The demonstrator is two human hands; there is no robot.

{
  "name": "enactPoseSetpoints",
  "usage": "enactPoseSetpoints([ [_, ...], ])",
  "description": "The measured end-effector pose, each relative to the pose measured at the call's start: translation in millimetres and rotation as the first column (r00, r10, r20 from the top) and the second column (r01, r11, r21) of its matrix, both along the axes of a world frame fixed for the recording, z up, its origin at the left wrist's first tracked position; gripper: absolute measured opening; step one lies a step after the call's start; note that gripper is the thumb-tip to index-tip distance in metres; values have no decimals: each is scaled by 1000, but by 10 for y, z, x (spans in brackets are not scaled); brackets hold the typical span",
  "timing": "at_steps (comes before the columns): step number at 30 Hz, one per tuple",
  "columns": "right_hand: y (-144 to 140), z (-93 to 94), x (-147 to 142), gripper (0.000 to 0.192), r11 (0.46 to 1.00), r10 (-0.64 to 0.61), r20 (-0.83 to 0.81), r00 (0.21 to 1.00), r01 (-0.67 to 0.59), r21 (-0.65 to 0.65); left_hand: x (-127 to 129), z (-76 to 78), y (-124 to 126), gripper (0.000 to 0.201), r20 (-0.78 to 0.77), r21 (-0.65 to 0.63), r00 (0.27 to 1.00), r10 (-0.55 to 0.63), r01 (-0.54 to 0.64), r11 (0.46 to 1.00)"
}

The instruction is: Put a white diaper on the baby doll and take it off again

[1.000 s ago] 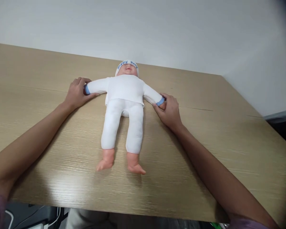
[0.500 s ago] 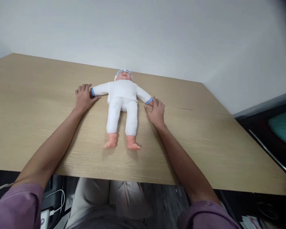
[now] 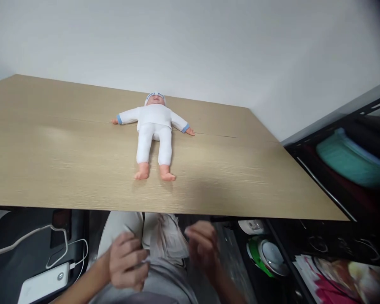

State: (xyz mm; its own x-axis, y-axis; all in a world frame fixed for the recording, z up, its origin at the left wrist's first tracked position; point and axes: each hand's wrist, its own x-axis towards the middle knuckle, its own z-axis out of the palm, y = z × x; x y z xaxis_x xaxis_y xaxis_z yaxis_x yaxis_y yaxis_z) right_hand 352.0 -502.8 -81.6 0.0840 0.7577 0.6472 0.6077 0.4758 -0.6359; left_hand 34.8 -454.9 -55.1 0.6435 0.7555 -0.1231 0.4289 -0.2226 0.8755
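Note:
A baby doll (image 3: 154,122) in a white top and trousers lies on its back on the wooden table (image 3: 66,169). Blue cuffs edge its spread sleeves, its feet are bare and point toward me, and a white cap with blue lettering covers its head. Below the table's front edge, above my lap, my left hand (image 3: 128,261) has its fingers curled in with nothing visible in them. Level with it on the other side, my right hand (image 3: 204,247) is also curled and somewhat blurred. Neither hand touches the doll.
A white power bank (image 3: 44,283) with a cable rests on a black surface at lower left. Right of my lap, an open drawer area holds a green and white round object (image 3: 269,255) and printed papers (image 3: 332,278). A teal item (image 3: 351,158) sits in a dark shelf at right.
Both hands have let go of the doll's hands and drawn back off the table to above my lap, fingers now curled. The doll keeps its spread pose; the view has shifted slightly.

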Motion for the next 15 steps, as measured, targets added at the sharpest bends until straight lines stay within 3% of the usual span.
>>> enactPoseSetpoints([
  [1, -224, -204, 12, 46, 987, 38, -27, 999, -42, -155, -33, -235, -207, 35, 2, -39, 1000, -26, 26, 999],
  [3, -457, -548, -3, 33, 921, -136, -140, 981, 73, -383, -6, -630, -433, 42, -18, -106, 977, 214, -214, 971],
  [4, -479, -677, -29, 30, 857, -249, -186, 951, 126, -500, 47, -778, -462, 46, -36, -150, 942, 334, -335, 930],
  [6, -393, -847, -103, 48, 714, -423, -261, 868, 142, -685, 207, -974, -395, 51, -50, -242, 884, 464, -461, 854],
  [7, -314, -897, -146, 63, 662, -457, -295, 839, 100, -743, 302, -1032, -321, 55, -37, -313, 878, 478, -464, 828],
  [9, -145, -948, -231, 81, 608, -449, -360, 818, -17, -794, 505, -1093, -150, 65, 16, -480, 877, 480, -414, 773],
  [12, 32, -940, -335, 87, 588, -359, -432, 827, -159, -793, 775, -1093, 26, 79, 70, -674, 870, 488, -319, 666],
  [15, 25, -809, -382, 89, 570, -311, -467, 828, -230, -788, 894, -965, -41, 86, 99, -757, 880, 464, -236, 609],
])
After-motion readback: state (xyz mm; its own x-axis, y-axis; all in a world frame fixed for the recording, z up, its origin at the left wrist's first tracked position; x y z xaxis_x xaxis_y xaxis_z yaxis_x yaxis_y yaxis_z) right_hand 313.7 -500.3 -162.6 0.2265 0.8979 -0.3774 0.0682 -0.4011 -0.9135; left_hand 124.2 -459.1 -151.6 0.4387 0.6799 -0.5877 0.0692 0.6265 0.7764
